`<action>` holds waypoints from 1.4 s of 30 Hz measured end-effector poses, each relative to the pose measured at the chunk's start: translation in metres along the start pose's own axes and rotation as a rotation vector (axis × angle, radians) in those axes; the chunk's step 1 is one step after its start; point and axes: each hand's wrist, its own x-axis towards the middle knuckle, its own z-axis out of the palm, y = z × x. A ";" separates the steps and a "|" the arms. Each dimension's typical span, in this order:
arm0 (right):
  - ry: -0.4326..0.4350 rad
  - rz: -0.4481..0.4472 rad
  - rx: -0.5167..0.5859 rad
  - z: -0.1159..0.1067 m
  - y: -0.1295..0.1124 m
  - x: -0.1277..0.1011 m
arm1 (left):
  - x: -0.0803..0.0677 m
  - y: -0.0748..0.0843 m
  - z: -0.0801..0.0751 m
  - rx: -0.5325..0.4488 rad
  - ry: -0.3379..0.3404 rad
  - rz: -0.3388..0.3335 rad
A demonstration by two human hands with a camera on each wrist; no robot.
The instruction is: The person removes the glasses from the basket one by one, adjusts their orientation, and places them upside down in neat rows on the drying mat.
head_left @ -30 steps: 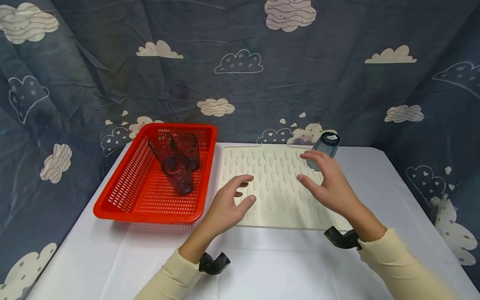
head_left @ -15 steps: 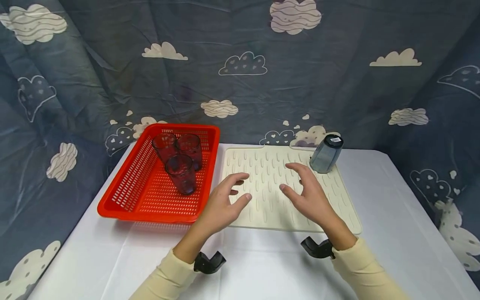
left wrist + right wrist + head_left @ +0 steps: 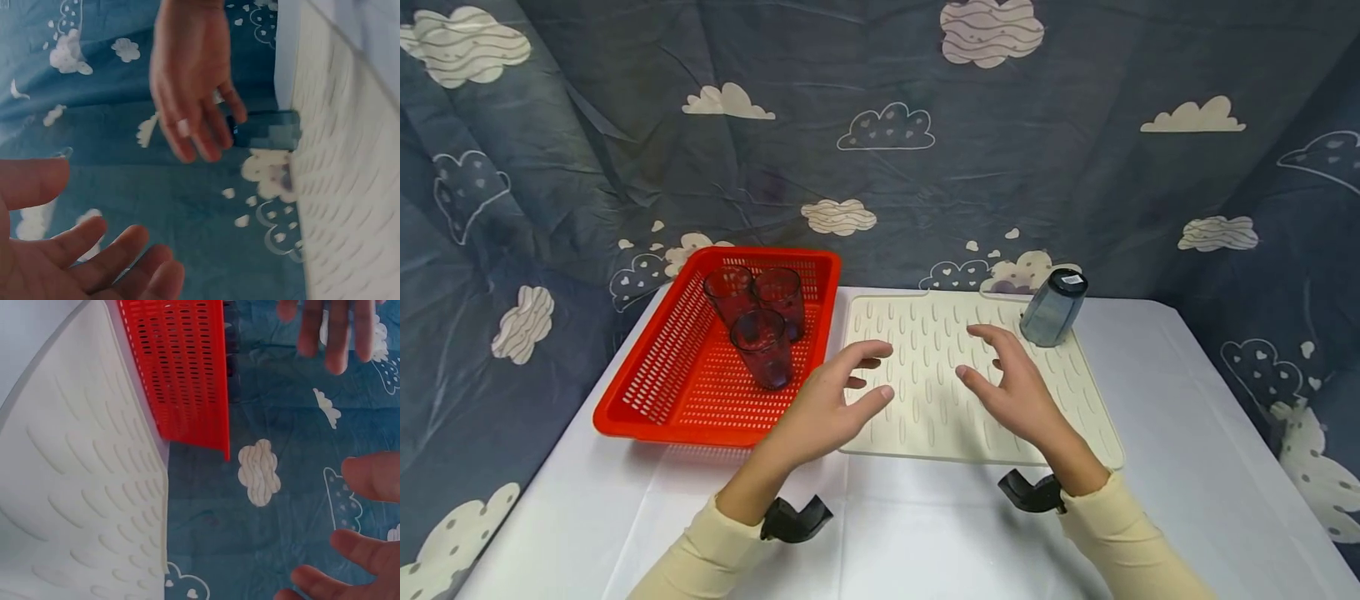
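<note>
Both hands hover over the cream drying mat [image 3: 925, 333], which serves here as the landmark, and neither has hold of anything. The left hand [image 3: 823, 404] hangs above the mat's near left corner with its fingers spread and loosely bent, palm turned inward; the right hand [image 3: 1011, 392] floats over the mat's middle, fingers likewise splayed and relaxed, thumb pointing toward the other hand. The wrist views agree, showing bare palms and parted fingers with nothing between them. At the mat's far right corner a grey tumbler [image 3: 1051, 307] stands upside down, its base with a small label uppermost, probably so that it can drain on the ridges; it is apart from the right hand, beyond its fingertips. Just beside the mat's left edge sits a red perforated basket [image 3: 647, 392], and inside it, toward its far end, three dark tumblers [image 3: 760, 346] stand mouth up and close together, seemingly parked there as a group. The left hand is the nearer to the basket, the right to the grey tumbler. Mat and basket lie on a white-covered surface [image 3: 1187, 433], backed by a blue cloud-printed cloth [image 3: 880, 125].
</note>
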 end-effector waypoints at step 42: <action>-0.055 0.002 -0.068 -0.019 0.001 0.002 | 0.037 -0.053 -0.150 0.675 -0.146 -0.175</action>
